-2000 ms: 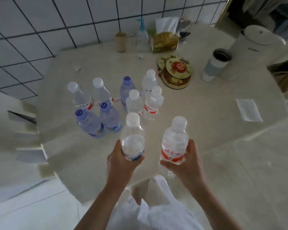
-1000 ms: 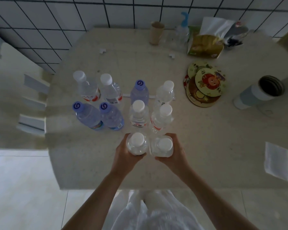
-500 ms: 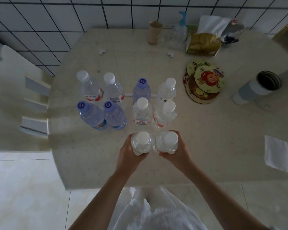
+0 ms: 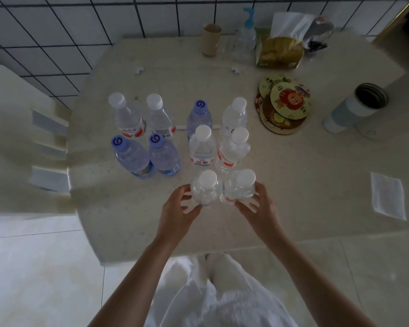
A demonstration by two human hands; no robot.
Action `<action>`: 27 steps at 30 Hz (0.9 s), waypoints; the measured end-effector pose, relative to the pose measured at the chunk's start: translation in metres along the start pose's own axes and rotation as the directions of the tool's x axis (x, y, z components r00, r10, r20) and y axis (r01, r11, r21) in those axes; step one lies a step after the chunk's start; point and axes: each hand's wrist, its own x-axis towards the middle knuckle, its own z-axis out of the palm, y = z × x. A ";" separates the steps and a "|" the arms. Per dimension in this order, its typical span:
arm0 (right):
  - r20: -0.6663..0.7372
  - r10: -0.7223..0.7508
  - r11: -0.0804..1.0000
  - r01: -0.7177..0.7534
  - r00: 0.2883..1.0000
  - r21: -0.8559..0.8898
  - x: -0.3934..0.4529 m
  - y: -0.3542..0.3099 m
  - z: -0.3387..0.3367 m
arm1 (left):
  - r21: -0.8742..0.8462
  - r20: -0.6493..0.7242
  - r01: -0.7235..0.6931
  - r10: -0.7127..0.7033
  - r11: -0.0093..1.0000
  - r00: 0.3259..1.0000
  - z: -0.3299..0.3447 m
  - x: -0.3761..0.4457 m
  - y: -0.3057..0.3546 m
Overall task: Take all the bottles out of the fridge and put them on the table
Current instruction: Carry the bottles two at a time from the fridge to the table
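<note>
Several water bottles stand on the beige table [image 4: 293, 185]. Those with white caps [image 4: 128, 116] and blue caps [image 4: 131, 156] form rows at the left and centre. Nearest me, two white-capped bottles stand side by side on the table: the left one [image 4: 206, 188] and the right one [image 4: 241, 186]. My left hand [image 4: 177, 208] sits just left of and below the left bottle, fingers loosened and spread by its base. My right hand [image 4: 257, 204] mirrors it at the right bottle, fingers spread and barely touching.
At the back stand a paper cup [image 4: 211, 42], a pump bottle [image 4: 246, 41] and a tissue pack [image 4: 281, 50]. Round coasters [image 4: 283, 105] and an open tumbler [image 4: 357, 107] lie to the right, a white paper [image 4: 387, 197] near the right edge. A chair [image 4: 28, 147] stands at the left.
Both bottles were carried to the table and set down in front of the rows. My fingers, wrapped round them half a second ago, have now loosened and spread.
</note>
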 end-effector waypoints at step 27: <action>0.726 -0.231 0.938 0.345 0.648 -0.009 -0.172 0.002 -0.032 | -0.153 -0.516 0.182 -0.236 0.971 0.824 0.051 -0.303 -0.005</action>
